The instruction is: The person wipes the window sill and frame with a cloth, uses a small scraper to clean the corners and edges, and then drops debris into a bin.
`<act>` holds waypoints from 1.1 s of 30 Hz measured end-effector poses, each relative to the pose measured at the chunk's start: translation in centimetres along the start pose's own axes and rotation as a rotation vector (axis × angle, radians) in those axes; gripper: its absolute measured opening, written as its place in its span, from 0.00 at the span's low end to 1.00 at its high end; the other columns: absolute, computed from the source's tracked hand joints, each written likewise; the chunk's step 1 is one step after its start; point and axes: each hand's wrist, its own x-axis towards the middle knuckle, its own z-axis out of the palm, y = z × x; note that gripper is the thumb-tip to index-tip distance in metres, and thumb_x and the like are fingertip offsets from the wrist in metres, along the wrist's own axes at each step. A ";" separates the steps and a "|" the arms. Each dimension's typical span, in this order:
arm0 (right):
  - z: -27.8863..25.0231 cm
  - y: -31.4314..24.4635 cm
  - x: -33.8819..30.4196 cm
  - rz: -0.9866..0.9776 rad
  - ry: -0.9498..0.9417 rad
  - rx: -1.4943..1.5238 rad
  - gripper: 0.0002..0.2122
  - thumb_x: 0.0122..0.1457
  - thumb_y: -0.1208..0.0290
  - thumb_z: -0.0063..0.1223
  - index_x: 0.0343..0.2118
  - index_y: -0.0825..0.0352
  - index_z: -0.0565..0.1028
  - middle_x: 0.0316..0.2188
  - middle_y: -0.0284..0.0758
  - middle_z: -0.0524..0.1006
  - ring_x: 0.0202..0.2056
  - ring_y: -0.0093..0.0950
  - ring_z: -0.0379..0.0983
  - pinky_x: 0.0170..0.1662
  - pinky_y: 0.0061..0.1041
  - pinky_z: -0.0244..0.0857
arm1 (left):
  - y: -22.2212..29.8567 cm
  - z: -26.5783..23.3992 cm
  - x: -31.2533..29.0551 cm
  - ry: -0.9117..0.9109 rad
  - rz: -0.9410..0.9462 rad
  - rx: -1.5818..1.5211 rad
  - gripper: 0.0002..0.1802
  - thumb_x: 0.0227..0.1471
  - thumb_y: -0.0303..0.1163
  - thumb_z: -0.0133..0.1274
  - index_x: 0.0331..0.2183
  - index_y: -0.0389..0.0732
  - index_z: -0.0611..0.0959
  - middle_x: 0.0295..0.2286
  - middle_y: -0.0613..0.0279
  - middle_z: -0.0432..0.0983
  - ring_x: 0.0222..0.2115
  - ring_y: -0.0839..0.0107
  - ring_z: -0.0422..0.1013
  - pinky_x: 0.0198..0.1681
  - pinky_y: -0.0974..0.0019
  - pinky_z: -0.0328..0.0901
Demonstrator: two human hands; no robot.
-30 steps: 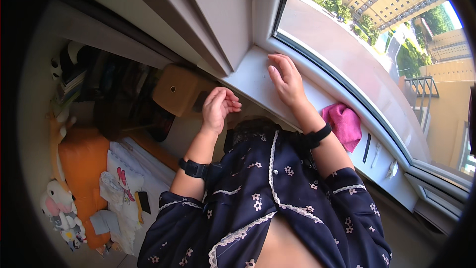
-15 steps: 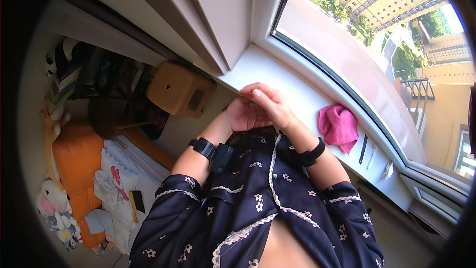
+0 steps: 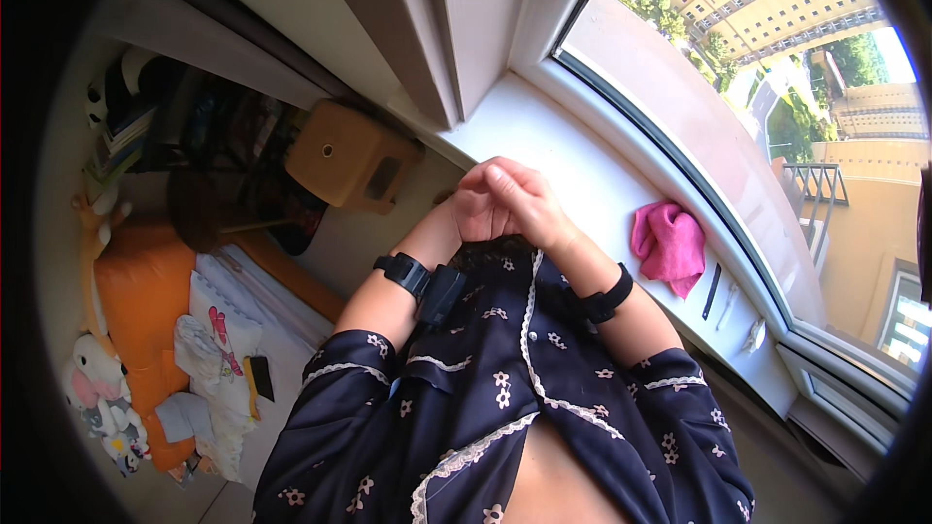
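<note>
At far left we log a white plush toy (image 3: 92,369), then an orange cushion (image 3: 146,277). Next, a tan plastic step stool (image 3: 340,150), beyond our left forearm. Mid-view, our left hand (image 3: 474,221) is cupped, palm partly showing, against our right hand (image 3: 529,196), whose fingers bend over it. The two touch; most left fingers are hidden. We see nothing gripped, but cannot tell whether something small sits between the palms.

Right of both hands, on the white windowsill (image 3: 573,150), lies a crumpled pink cloth (image 3: 668,247). Key relation: it sits rightward and somewhat lower in view, well apart from the fingers, just outside our right forearm. The right hand is nearer. Its longer axis runs roughly with the sill, upper left to lower right. Past it, a thin black strip (image 3: 713,291) lies near the cloth.
</note>
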 end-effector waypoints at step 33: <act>-10.2 -2.4 -17.4 0.037 0.794 -1.297 0.20 0.49 0.65 0.55 0.46 0.64 0.70 0.48 0.42 0.66 0.51 0.41 0.58 0.55 0.37 0.50 | 0.5 1.1 -0.8 0.159 -0.263 -0.221 0.23 0.54 0.36 0.39 0.44 0.26 0.72 0.42 0.41 0.71 0.46 0.49 0.67 0.52 0.52 0.61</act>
